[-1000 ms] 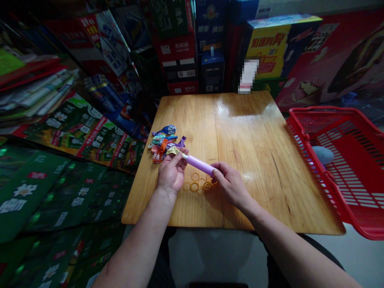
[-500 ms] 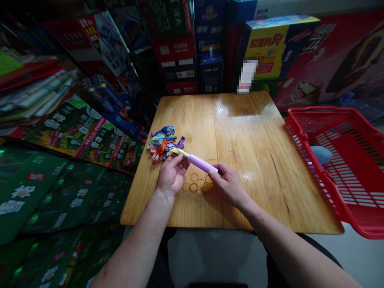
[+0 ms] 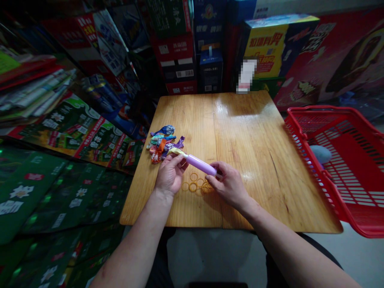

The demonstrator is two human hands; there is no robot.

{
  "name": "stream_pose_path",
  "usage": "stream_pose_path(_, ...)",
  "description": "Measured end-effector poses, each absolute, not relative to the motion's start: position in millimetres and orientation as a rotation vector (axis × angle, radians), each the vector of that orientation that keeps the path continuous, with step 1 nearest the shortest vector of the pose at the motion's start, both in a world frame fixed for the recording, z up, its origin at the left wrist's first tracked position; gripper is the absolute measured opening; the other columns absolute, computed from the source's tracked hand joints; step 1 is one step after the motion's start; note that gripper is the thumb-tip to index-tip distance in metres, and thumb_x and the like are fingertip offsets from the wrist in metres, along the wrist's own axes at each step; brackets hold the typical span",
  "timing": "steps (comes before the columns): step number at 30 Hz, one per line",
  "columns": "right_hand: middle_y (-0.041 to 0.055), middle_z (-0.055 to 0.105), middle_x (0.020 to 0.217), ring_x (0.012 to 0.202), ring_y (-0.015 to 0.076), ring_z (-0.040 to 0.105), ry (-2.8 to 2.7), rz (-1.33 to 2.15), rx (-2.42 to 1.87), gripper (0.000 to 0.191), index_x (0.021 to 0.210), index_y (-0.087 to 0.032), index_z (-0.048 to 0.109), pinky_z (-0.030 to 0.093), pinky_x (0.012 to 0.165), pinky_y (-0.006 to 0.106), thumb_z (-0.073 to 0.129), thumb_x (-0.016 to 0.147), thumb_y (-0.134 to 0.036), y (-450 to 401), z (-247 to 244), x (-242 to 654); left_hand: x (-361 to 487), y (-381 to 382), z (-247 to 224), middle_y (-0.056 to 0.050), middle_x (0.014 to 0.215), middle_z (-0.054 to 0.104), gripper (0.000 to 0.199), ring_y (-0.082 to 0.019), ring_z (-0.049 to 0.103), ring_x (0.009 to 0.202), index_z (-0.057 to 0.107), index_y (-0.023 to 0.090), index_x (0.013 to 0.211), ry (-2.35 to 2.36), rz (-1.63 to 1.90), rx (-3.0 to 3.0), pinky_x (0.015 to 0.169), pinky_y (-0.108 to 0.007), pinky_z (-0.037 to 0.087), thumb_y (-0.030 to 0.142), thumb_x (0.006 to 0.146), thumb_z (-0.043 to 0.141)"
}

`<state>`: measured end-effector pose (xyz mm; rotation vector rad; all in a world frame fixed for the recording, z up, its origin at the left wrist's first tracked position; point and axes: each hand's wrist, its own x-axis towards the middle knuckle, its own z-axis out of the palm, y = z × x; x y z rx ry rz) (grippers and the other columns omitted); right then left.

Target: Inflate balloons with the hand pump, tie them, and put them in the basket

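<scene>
A purple hand pump [image 3: 201, 165] is held slanting over the wooden table [image 3: 240, 140]. My right hand [image 3: 228, 182] is closed around its lower right end. At the pump's white nozzle, my left hand [image 3: 171, 173] pinches the neck of a pale yellow balloon [image 3: 176, 151], which hangs limp toward the upper left. Just behind my left hand lies a pile of deflated balloons [image 3: 162, 145], blue, teal, orange and purple. Several yellowish rubber bands [image 3: 193, 187] lie on the table below the pump, some overlapping in a heap beside my right hand.
A red plastic basket [image 3: 357, 212] stands at the table's right edge, with a blue-grey balloon [image 3: 320, 154] inside. Stacked boxes [image 3: 180, 52] line the table's far side. Green packages [image 3: 60, 196] and a pile of papers [image 3: 36, 92] are at the left.
My right hand has shifted slightly on the pump's end, and a bit of the shaft now shows there. My left hand keeps the balloon at the nozzle.
</scene>
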<state>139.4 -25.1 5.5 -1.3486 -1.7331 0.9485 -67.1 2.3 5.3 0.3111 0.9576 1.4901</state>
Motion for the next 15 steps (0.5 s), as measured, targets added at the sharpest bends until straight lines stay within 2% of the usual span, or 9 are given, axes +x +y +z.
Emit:
stream_pose_path(3, 0.0009, 0.062, 0.071, 0.065, 0.0161, 0.055, -1.655, 1.197, -1.378, 0.021, 0.090, -0.019, 0.070, 0.039, 0.060, 0.030, 0.065, 0.094, -0.039, -24.7, 8.8, 140.4, -67.1, 1.5, 5.0, 0.003, 0.089, 0.072, 0.024, -0.011, 0.067, 0.085, 0.073, 0.020, 0.089, 0.936, 1.461, 0.336, 0.085, -0.027, 0.052, 0.012, 0.073, 0.089)
stream_pose_path(5, 0.0011, 0.060, 0.069, 0.065, 0.0164, 0.054, -1.612, 1.298, -1.364, 0.028, 0.086, -0.019, 0.069, 0.037, 0.058, 0.030, 0.061, 0.096, -0.044, -24.3, 9.7, 140.7, -66.6, 0.5, 6.1, 0.002, 0.093, 0.073, 0.023, -0.011, 0.067, 0.087, 0.073, 0.020, 0.090, 0.921, 1.438, 0.334, 0.086, -0.027, 0.051, 0.013, 0.075, 0.089)
stream_pose_path(8, 0.0009, 0.059, 0.071, 0.066, 0.0163, 0.053, -1.579, 1.311, -1.352, 0.027, 0.087, -0.019, 0.068, 0.037, 0.059, 0.030, 0.062, 0.095, -0.044, -23.6, 9.7, 141.0, -65.8, -0.8, 9.6, 0.001, 0.097, 0.074, 0.022, -0.012, 0.067, 0.090, 0.073, 0.020, 0.092, 0.888, 1.424, 0.293, 0.087, -0.029, 0.052, 0.015, 0.076, 0.087)
stream_pose_path(15, -0.0005, 0.056, 0.069, 0.065, 0.0156, 0.051, -1.573, 1.287, -1.364, 0.023, 0.089, -0.019, 0.069, 0.035, 0.059, 0.030, 0.063, 0.093, -0.041, -22.7, 10.3, 144.0, -68.6, -3.8, 11.9, 0.001, 0.093, 0.074, 0.020, -0.014, 0.067, 0.089, 0.072, 0.020, 0.089, 0.897, 1.322, 0.266, 0.089, -0.033, 0.052, 0.014, 0.076, 0.086)
